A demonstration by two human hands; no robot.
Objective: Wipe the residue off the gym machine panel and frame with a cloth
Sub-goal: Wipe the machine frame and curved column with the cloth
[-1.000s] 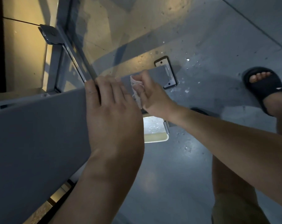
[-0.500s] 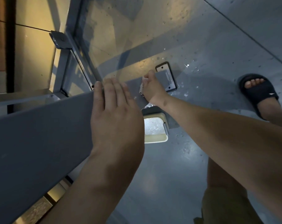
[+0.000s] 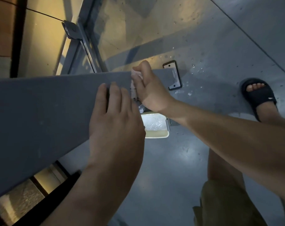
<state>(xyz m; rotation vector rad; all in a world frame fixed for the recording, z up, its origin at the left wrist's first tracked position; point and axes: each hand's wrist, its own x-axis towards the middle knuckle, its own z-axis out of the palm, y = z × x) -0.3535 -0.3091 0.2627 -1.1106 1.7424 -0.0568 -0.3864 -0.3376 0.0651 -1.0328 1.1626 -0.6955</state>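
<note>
A long grey frame beam [image 3: 48, 111] of the gym machine runs from the left edge down to its bolted foot plate [image 3: 172, 75] on the floor. My left hand [image 3: 117, 118] lies flat on the beam's face with straight fingers. Just right of it, my right hand [image 3: 148, 88] grips a small pale cloth [image 3: 134, 85] and presses it against the beam near its upper edge. Most of the cloth is hidden under the fingers. A clear panel [image 3: 130, 30] in a metal frame rises behind the beam.
A pale tub of cloudy water [image 3: 154, 126] stands on the grey floor under the beam. My foot in a black slide sandal [image 3: 259, 97] is at the right, and my leg in olive shorts [image 3: 228, 204] lower right. White flecks dot the floor near the foot plate.
The view has shifted so the beam lies flatter across the frame. My left hand has slid from the beam's upper edge onto its face. My right hand keeps working the cloth beside it.
</note>
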